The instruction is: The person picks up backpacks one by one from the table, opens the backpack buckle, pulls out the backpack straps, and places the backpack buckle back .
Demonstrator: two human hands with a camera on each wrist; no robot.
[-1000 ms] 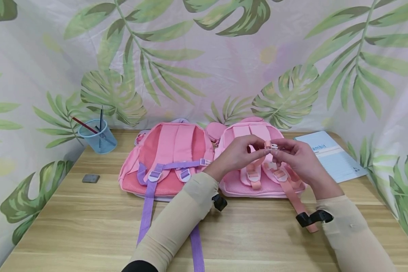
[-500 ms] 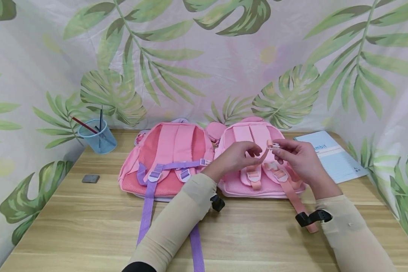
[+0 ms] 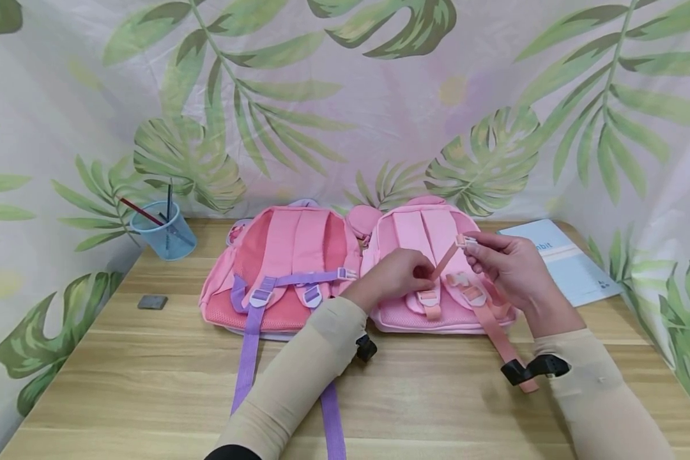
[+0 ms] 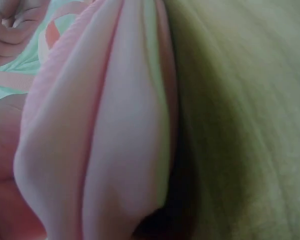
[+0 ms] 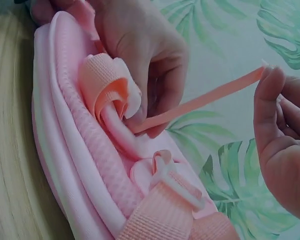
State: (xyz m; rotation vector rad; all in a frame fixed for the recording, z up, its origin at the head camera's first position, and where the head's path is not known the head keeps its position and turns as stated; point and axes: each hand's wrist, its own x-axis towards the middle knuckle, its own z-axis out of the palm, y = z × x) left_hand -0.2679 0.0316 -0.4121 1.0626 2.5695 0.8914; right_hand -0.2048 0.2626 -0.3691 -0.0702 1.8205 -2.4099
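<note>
A pink backpack lies back side up, with peach webbing on its shoulder straps. My left hand pinches a narrow peach strap low down, close to the shoulder strap's white adjuster. At the strap's upper end my right hand pinches a white buckle between thumb and fingers. The strap runs straight and slanting between both hands. Another white buckle piece rests on the right shoulder strap. In the left wrist view the bag's side fills the middle and partly hides the left hand.
To the left lies a second pink backpack with purple straps, whose ends hang toward the table's front. A blue pen cup and a small grey block are further left. A light blue notebook lies at the right.
My left hand has left the buckle and moved down the strap to its lower end. My right hand keeps the buckle, and the strap now stretches straight between the hands.
</note>
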